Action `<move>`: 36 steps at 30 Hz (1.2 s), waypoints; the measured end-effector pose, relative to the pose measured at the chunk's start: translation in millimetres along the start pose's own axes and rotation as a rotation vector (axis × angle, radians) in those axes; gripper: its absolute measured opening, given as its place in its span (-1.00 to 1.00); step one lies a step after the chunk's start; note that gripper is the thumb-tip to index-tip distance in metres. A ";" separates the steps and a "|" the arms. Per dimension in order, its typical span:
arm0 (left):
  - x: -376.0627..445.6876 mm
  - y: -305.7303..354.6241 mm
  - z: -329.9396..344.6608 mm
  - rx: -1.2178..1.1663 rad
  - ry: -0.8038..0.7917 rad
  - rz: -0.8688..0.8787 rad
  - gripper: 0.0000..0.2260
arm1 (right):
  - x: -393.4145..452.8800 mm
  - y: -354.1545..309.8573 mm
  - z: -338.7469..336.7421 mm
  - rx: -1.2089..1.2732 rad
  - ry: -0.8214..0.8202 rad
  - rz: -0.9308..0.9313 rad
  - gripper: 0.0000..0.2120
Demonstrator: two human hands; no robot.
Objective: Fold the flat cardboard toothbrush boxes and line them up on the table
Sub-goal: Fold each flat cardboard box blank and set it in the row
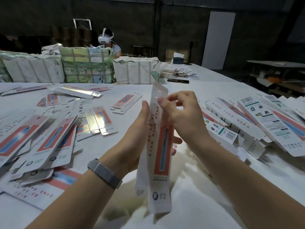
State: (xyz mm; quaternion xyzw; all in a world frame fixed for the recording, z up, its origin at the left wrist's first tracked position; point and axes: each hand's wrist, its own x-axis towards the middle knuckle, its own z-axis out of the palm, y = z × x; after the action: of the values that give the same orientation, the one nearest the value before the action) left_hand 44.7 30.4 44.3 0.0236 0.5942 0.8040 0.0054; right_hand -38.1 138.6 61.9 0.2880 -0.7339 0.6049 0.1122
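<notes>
White table (pixel 214 90), flat boxes (pixel 41 138) left, folded boxes (pixel 264 119) right, wrapped bundles (pixel 87 66) behind

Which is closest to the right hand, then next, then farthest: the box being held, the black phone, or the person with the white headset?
From the right hand:
1. Held box, pinched in its fingers.
2. Black phone, farther back on the table.
3. Person with the white headset, behind the wrapped bundles.

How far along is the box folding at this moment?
Done: a pile of folded boxes lies at right, heaped rather than lined up. In hand: the left hand holds one box upright while the right hand pinches its top. Left: many flat boxes at left.
</notes>
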 end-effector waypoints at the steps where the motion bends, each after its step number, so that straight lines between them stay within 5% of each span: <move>1: -0.3 -1.3 1.4 0.016 0.000 -0.014 -0.32 | 1.1 -0.4 -0.3 0.013 0.014 0.031 -0.79; 9: 2.8 -5.3 17.9 -0.063 0.008 0.001 -0.32 | 7.3 -7.3 -8.8 0.191 0.058 0.036 -0.69; 13: 4.1 -3.7 8.5 -0.211 0.022 0.105 -0.36 | 4.7 -5.5 -5.8 0.400 -0.132 0.142 -0.88; 17: 0.4 2.1 0.4 -0.252 -0.041 0.108 -0.44 | -1.3 -0.6 0.4 0.588 -0.418 0.274 -0.76; 21: 3.8 3.2 -1.0 -0.123 0.074 0.164 -0.43 | 0.7 -0.6 -3.1 0.685 -0.351 0.215 -0.63; 26: 7.4 2.9 -6.5 0.306 0.315 0.467 -0.52 | 0.7 -3.3 -4.6 0.529 -0.249 0.122 -0.66; 31: 6.5 2.2 -2.5 0.317 0.325 0.567 -0.81 | -1.1 -2.7 -3.5 0.508 -0.270 0.110 -0.88; 36: 5.9 -0.7 -3.1 0.322 0.252 0.493 -0.81 | 1.4 1.1 -5.7 0.513 -0.248 0.076 -0.86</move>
State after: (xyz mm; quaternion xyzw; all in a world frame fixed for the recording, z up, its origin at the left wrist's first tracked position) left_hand 38.7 27.8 42.8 0.0674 0.6862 0.6732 -0.2670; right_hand -40.9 143.7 63.1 0.3508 -0.5755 0.7347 -0.0776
